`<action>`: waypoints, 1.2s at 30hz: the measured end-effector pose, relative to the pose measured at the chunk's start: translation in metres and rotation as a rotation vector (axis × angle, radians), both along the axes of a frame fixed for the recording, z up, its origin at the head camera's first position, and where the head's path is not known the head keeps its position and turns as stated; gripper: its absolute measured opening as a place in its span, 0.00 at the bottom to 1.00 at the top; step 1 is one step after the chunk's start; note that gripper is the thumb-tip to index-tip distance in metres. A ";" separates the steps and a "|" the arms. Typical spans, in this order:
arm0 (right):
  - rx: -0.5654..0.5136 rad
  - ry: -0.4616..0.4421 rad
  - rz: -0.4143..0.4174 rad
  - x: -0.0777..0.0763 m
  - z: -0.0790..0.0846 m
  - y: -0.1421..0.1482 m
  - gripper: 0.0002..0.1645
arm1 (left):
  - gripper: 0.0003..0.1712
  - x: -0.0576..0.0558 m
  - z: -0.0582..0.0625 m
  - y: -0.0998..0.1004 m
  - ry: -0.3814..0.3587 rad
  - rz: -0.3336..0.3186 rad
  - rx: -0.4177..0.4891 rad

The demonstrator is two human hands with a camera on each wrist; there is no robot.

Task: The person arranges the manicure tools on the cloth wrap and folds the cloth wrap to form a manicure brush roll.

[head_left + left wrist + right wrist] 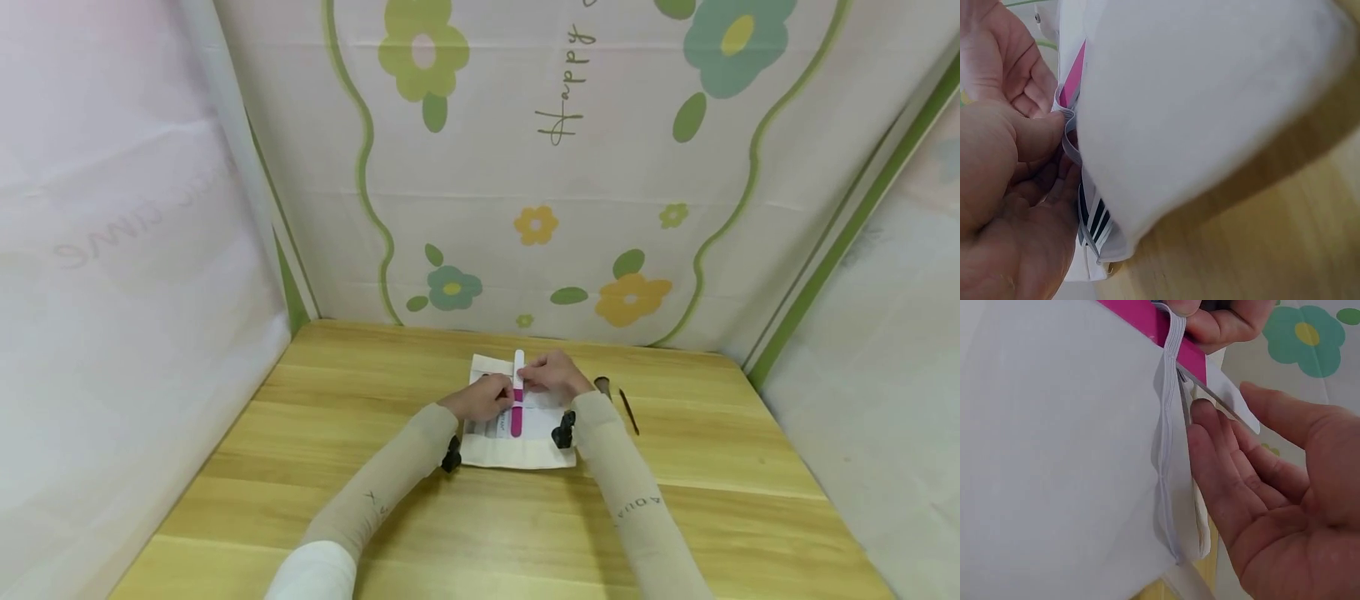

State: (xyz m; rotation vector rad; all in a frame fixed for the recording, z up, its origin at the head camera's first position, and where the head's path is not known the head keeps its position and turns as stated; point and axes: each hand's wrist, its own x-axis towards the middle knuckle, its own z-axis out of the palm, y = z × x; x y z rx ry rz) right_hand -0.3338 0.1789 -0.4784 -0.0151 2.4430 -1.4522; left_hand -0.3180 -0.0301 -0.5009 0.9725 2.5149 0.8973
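A pink and white nail file [517, 422] lies lengthwise over a cream fabric case [517, 454] on the table. A white elastic band [1164, 437] runs across the case and loops over the file's pink part. My left hand [482, 398] pinches this band beside the file, its thumb on the loop in the left wrist view. My right hand [553, 372] holds the file's white end between thumb and fingers, with the white tip showing past them in the head view. Dark and white strips [1094, 219] show between the case's layers.
Right of the case lie a dark, flared-end object [602, 385] and a thin dark stick [629, 412]. The wooden table [360, 392] ends at a flower-print fabric wall [487, 167], with more fabric on both sides.
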 end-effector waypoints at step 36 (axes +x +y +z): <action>-0.014 0.081 -0.114 0.003 -0.010 -0.008 0.10 | 0.07 -0.001 -0.002 0.002 0.005 0.029 -0.016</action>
